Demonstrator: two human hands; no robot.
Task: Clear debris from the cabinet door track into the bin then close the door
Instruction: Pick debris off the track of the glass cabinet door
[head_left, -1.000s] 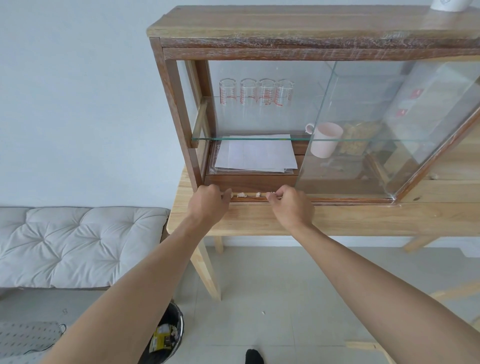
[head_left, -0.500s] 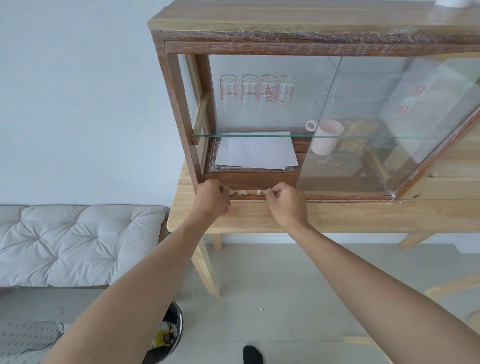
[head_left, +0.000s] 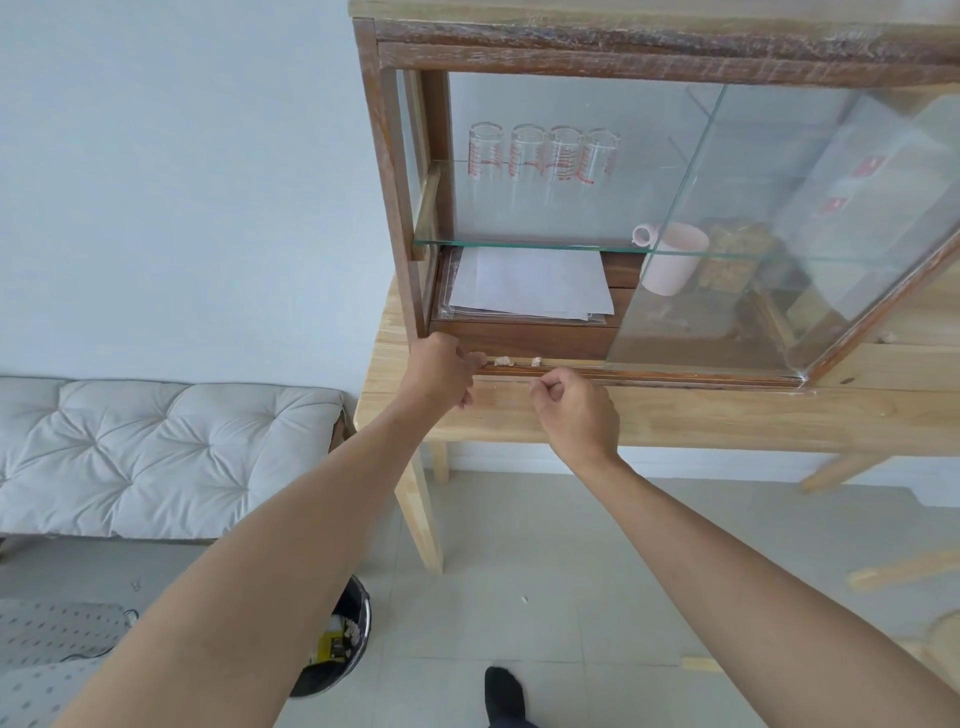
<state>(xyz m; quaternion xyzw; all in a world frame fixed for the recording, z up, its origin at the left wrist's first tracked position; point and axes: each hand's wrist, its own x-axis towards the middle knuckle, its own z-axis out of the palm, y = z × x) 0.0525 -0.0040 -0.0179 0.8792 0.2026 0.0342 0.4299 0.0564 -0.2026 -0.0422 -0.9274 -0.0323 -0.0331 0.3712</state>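
Note:
Two small pale debris pieces (head_left: 501, 361) (head_left: 536, 360) lie in the cabinet's bottom door track (head_left: 675, 372). My left hand (head_left: 441, 371) is at the track's left end, its fingertips pinched on another pale debris piece. My right hand (head_left: 576, 410) hovers just in front of the track over the table edge. Its thumb and fingers are curled tight, and I cannot see anything inside them. The glass sliding door (head_left: 779, 234) stands slid to the right, leaving the left half open. The black bin (head_left: 358, 618) sits on the floor below, partly hidden by my left arm.
The cabinet rests on a light wooden table (head_left: 727, 421). Inside are several measuring glasses (head_left: 545, 156) on a glass shelf, white papers (head_left: 530, 283) and a pink mug (head_left: 672, 257). A grey cushioned bench (head_left: 156, 452) stands on the left. My foot (head_left: 501, 688) is on the tiled floor.
My right hand has drawn back from the track toward me with its fingers closed. My left hand stays pinched at the track's left end. The camera view has shifted right and closer.

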